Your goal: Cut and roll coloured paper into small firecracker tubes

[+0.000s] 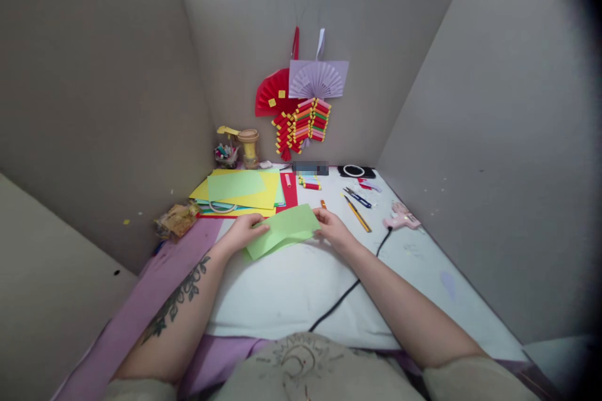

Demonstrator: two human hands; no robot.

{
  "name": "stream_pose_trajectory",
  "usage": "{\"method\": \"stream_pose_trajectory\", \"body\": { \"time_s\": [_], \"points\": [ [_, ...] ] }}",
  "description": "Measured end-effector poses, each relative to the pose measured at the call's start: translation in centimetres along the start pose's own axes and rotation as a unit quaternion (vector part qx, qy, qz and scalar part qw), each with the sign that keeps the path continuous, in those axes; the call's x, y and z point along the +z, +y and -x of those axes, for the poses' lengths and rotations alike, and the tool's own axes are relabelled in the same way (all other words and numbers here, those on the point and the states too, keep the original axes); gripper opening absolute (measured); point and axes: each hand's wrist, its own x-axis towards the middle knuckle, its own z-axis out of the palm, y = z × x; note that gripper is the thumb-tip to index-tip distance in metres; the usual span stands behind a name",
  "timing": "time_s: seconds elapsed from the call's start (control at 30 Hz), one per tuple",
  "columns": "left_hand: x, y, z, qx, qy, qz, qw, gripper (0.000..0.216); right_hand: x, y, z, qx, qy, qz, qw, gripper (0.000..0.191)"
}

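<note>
While flat on table, green paper (283, 230) sits between hands; both grip edges.

Soft, even daylight from above; sharp centre, dark vignette at right edge.

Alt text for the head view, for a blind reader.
The left hand and right hand hold a green paper sheet by its ends over a white table. Behind lie coloured papers, a pencil and a pink glue gun.

Both hands, left hand (245, 233) and right hand (332, 227), pinch a green paper sheet (283, 230) over the white table (291, 288).
</note>
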Motion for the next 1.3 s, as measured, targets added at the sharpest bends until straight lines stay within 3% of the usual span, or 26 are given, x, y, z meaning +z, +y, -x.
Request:
{"method": "stream_pose_trajectory", "body": {
  "time_s": [0.17, 0.3, 0.43, 0.57, 0.7, 0.83, 0.97, 1.1, 1.3],
  "points": [
    [0.4, 0.4, 0.1, -0.002, 0.005, -0.031, 0.999, 0.029, -0.1, -0.5, 0.2, 0.006, 0.034, -0.049, 0.998, 0.051],
    [0.1, 0.6, 0.3, 0.005, -0.021, -0.036, 0.999, 0.032, -0.2, -1.3, 0.5, -0.028, 0.013, 0.028, 0.999, 0.031],
    [-0.1, 0.6, 0.4, 0.017, -0.037, -0.004, 0.999, 0.033, -0.5, -2.0, 0.7, -0.016, 0.022, 0.057, 0.998, 0.017],
    [-0.1, 0.3, 0.0, -0.004, 0.007, 0.015, 1.0, 0.036, -1.1, -1.6, 0.8, 0.002, 0.02, 0.055, 0.998, 0.017],
    [0.0, -0.1, -0.1, 0.014, 0.025, -0.07, 0.997, 0.035, -1.8, -0.7, 0.7, -0.041, 0.054, 0.214, 0.975, 0.008],
    [0.1, -0.6, 0.3, 0.031, -0.004, -0.141, 0.99, 0.031, -2.4, -0.4, 0.4, -0.069, 0.074, 0.33, 0.938, 0.005],
    [0.0, -0.8, 0.6, -0.003, -0.074, -0.115, 0.991, 0.039, -2.6, -0.4, 0.2, -0.068, 0.066, 0.347, 0.933, 0.005],
    [-0.2, -0.3, 0.7, 0.006, -0.12, -0.112, 0.986, 0.027, -2.9, -0.3, 0.1, -0.081, 0.052, 0.358, 0.929, 0.007],
    [-1.0, -0.4, 0.6, 0.036, -0.084, -0.005, 0.996, 0.016, -3.3, -0.4, 0.3, -0.085, 0.046, 0.354, 0.93, 0.006]
  ]
}}
